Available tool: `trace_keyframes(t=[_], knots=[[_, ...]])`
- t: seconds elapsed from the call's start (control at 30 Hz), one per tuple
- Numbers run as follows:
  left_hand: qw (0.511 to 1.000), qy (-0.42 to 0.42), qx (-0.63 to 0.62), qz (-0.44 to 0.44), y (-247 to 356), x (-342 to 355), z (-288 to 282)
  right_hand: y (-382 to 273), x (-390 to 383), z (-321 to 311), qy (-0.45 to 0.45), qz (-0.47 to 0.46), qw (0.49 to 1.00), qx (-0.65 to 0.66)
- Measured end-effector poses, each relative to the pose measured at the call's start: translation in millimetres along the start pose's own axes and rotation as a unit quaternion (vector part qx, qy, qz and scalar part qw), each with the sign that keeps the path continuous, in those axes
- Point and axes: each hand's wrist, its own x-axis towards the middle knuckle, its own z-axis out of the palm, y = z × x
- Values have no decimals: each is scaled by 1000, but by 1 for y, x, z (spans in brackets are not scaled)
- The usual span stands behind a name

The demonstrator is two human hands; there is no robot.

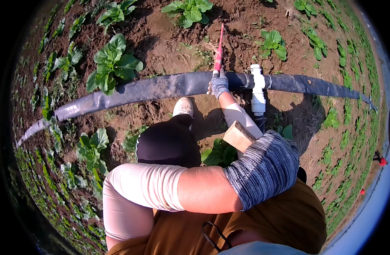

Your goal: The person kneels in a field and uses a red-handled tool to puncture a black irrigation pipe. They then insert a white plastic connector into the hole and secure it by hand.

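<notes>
One red tool (219, 53), right hand (219, 84) grip below

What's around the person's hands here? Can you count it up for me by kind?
Gloved hands: 2, left hand and right hand
Red-handled tool: 1, gripped by the right hand
Black flat hose: 1
White pipe fitting: 1
Wooden block: 1, beside the left hand
Total: 6

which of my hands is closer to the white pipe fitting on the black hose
Right. The right hand, gloved and gripping a red-handled tool, rests on the black hose beside the white fitting. The left hand is back near the body.
</notes>
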Motion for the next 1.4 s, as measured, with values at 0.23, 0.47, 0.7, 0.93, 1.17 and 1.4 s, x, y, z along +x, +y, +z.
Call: trace_keyframes(t=[0.23, 0.47, 0.7, 0.93, 1.17, 1.4], knots=[[999, -50, -12, 4, -3, 3, 1, 100, -95, -15, -83, -83, 985, -128], [984, -176, -7, -1, -7, 15, -5, 44, -112, -68, -120, -66, 990, -28], [989, -134, -61, 4, -6, 19, -5, -61, 12, -72, 21, -106, 993, 50], [997, -56, -54, -20, -8, 12, 10, 14, -30, -38, 52, -42, 997, 38], [996, -79, -40, -2, -4, 13, -10, 59, -99, -86, -44, -28, 995, -88], [988, -152, 32, -13, -2, 25, 3, 8, -56, -83, 71, -128, 978, -150]])
